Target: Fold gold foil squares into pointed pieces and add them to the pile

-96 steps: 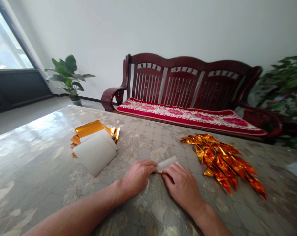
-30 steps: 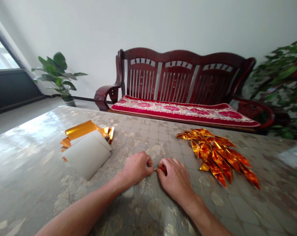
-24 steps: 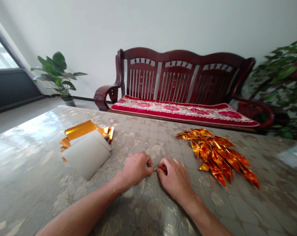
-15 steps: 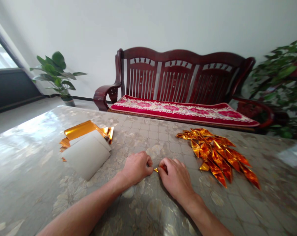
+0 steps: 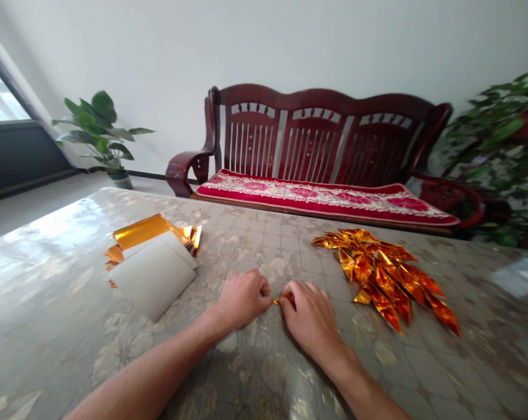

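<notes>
A small folded piece of gold foil [image 5: 282, 300] pokes out leftward from my right hand [image 5: 310, 321], which closes on it. Most of the piece is hidden by those fingers. My left hand [image 5: 241, 300] sits curled just beside its tip, with nothing visible in its fingers. Both hands rest on the stone-patterned tabletop [image 5: 62, 291]. To the left lies a stack of gold foil sheets [image 5: 143, 230], partly covered by white paper sheets [image 5: 152, 274]. To the right of my right hand is a heap of folded, pointed gold foil pieces [image 5: 384, 280].
Beyond the table's far edge stands a dark red wooden bench [image 5: 320, 134] with a red floral cushion [image 5: 320, 198]. A potted plant [image 5: 97, 131] stands by the wall at left, and foliage [image 5: 495, 140] fills the right side.
The white-backed strip seen earlier between my hands is gone, and a small gold folded piece now shows at my right fingers. My hands have come closer together. The piles have not changed.
</notes>
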Demonstrator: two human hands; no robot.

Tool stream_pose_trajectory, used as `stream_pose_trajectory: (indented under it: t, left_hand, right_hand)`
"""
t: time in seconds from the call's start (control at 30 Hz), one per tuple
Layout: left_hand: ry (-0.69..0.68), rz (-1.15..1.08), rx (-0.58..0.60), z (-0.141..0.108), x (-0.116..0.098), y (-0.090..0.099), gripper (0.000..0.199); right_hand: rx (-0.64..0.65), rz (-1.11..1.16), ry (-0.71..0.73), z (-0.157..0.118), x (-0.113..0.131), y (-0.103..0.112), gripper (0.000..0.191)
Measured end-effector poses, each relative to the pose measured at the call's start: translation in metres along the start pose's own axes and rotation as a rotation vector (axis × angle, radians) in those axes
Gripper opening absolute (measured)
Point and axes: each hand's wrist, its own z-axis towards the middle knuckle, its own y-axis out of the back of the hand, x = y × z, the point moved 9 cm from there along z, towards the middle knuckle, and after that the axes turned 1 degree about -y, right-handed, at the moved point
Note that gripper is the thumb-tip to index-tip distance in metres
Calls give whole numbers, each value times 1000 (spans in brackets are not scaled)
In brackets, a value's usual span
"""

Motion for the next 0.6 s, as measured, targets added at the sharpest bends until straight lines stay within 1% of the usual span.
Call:
stream_pose_trajectory:
  t: [0.13,0.3,0.43,0.6]
  left_hand:
    - [-12,11,-6,-1,-1,1,11]
    - [-39,18,-6,-1,-3,-1,15]
    - [-30,47,-35,-1,-3,-2,15]
    - [-35,52,-28,0,-4,-4,14]
  right_hand:
    - [9,-14,-4,0,0,-1,11]
    - [8,-19,-4,-1,-1,-1,11]
    - [22,-4,-13,-1,-1,-2,11]
    - [39,32,-30,-2,-3,-1,9]
